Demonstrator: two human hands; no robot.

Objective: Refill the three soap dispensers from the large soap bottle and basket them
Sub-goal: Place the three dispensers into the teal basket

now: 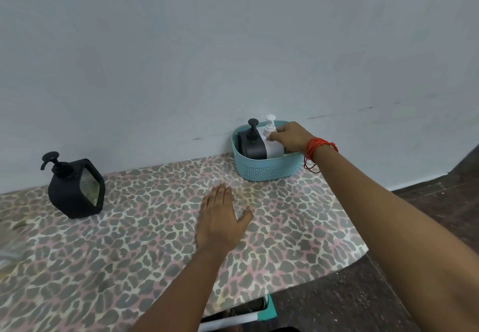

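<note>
Gripping the white dispenser [272, 139] in the basket [269, 169], right hand [291, 137]; left hand [221, 217] flat, open

Counts, as seen from where I stand:

Pump dispensers: three. Two black, one white.
- one black dispenser [75, 189] alone on the table
- one black dispenser [252, 142] in the basket
- one white dispenser [272, 141] in the basket, beside the black one

Baskets: one, teal basket [267, 169].

Tables: one, under a leopard-print cover [129, 241].

Hands: two, left hand [220, 220] and right hand [291, 137].

Red thread bands [317, 150]: several loops on one wrist; exact number unreadable.
</note>
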